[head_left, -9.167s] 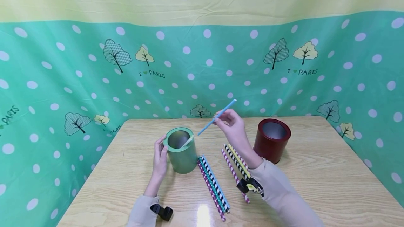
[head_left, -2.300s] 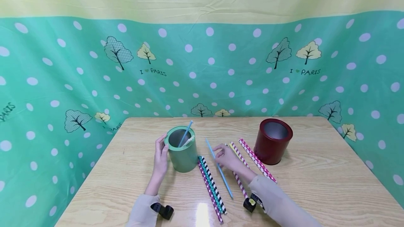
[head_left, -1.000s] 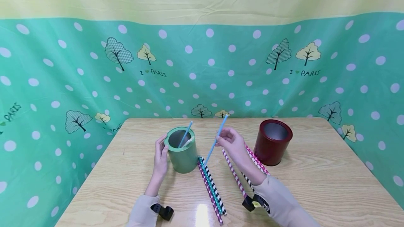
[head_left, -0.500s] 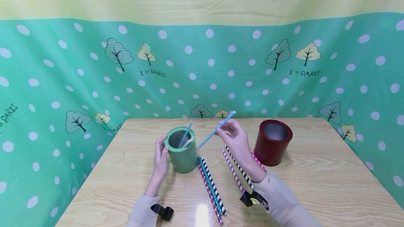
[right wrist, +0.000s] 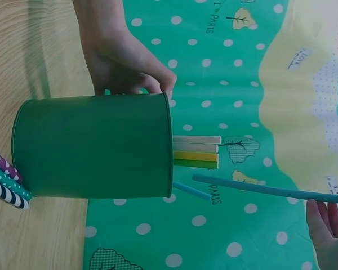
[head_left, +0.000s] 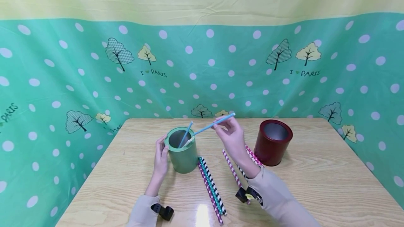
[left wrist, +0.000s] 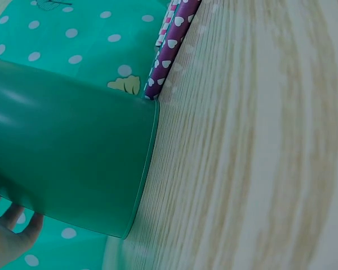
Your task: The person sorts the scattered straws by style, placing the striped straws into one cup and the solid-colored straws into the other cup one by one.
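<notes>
1. On the wooden table (head_left: pixel 315 185), far left of the action: left hand (head_left: pixel 161 157) rests against the side of the green can (head_left: pixel 182 153), fingers curved round its wall, holding it upright. Can is a smooth, matte cylinder with a thin rolled rim.
2. Inside the can: a blue straw (head_left: pixel 186 136) leans out, with pale, yellow and green straw ends (right wrist: pixel 196 152) just past the rim.
3. Just right of the can's mouth: right hand (head_left: pixel 231 137) pinches a second blue straw (head_left: pixel 212 125) near its upper end. Its long axis slants down-left, the lower tip just at the can's rim, so the can lies left of and below this hand.
4. Hands are apart, the can between them.
5. Flat beside the can: patterned paper straws (head_left: pixel 212 188), striped and dotted, lying parallel.
6. Far right: dark red can (head_left: pixel 273 143), glossy, standing well apart.
</notes>
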`<state>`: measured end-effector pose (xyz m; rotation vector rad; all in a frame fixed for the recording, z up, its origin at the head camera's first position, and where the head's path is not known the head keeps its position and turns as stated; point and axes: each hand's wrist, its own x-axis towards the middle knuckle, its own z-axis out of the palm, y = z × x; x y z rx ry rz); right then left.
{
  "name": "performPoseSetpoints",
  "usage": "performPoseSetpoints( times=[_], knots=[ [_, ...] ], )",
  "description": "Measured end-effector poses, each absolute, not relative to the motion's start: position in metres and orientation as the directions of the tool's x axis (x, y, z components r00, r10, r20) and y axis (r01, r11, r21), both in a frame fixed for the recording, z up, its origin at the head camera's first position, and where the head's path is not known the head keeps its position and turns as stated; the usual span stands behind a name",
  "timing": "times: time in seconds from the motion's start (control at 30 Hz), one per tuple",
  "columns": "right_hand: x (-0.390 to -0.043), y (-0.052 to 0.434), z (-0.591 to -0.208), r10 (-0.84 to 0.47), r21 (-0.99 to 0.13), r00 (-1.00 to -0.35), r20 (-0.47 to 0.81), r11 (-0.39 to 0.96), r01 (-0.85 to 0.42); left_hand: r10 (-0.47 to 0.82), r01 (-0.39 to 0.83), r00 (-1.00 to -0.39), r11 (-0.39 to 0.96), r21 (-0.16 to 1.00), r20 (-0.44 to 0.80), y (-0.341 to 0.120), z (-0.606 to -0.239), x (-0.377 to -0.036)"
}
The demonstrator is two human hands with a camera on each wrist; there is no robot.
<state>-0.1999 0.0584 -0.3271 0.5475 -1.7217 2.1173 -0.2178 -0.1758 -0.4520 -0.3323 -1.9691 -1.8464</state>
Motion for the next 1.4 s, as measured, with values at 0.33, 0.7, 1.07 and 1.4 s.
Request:
performPoseSetpoints(
  times=[0.33, 0.7, 1.07, 1.4],
  knots=[
    [-0.207, 0.049, -0.336, -0.015, -0.864, -0.877, 0.479, -0.186, -0.469, -0.103, 0.452, -0.882, 0.094, 0.887, 0.460, -0.176, -0.453, -0.219],
    [-0.213, 0.039, -0.350, -0.038, -0.889, -0.894, 0.446, -0.134, -0.438, -0.093, 0.445, -0.887, 0.093, 0.891, 0.452, -0.175, -0.453, -0.217],
    [-0.214, 0.034, -0.358, -0.096, -0.916, -0.911, 0.401, -0.059, -0.397, -0.101, 0.438, -0.889, 0.089, 0.895, 0.446, -0.174, -0.450, -0.216],
    [-0.209, 0.052, -0.366, -0.100, -0.926, -0.922, 0.375, 0.015, -0.378, -0.111, 0.446, -0.884, 0.093, 0.890, 0.454, -0.175, -0.451, -0.217]
  ],
)
